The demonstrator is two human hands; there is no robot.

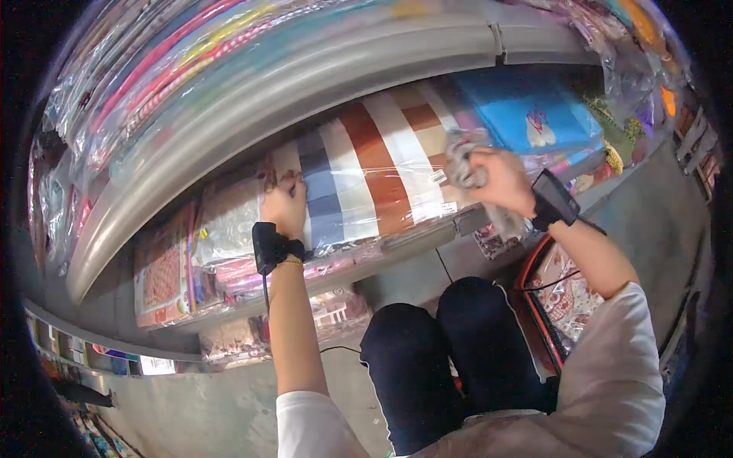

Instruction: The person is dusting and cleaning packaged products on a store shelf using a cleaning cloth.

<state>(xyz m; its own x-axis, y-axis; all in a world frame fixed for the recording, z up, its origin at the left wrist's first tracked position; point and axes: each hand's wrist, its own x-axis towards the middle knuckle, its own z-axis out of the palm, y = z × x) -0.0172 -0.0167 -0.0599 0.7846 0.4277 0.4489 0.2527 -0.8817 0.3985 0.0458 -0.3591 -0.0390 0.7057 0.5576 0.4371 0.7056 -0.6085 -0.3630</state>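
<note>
A plastic-wrapped package of striped fabric, in blue, white, rust-brown and beige, lies on a shelf before me. My left hand is at its left end with the fingers curled against the wrapping. My right hand grips a crumpled grey cloth over the package's right end. Part of that cloth hangs below the hand, and both are slightly blurred. Two small white labels with writing sit on the wrapping near the cloth.
Above runs a grey metal shelf edge with wrapped goods stacked on it. A blue package lies to the right, a clear-wrapped one to the left. A red-rimmed basket stands on the floor beside my knees.
</note>
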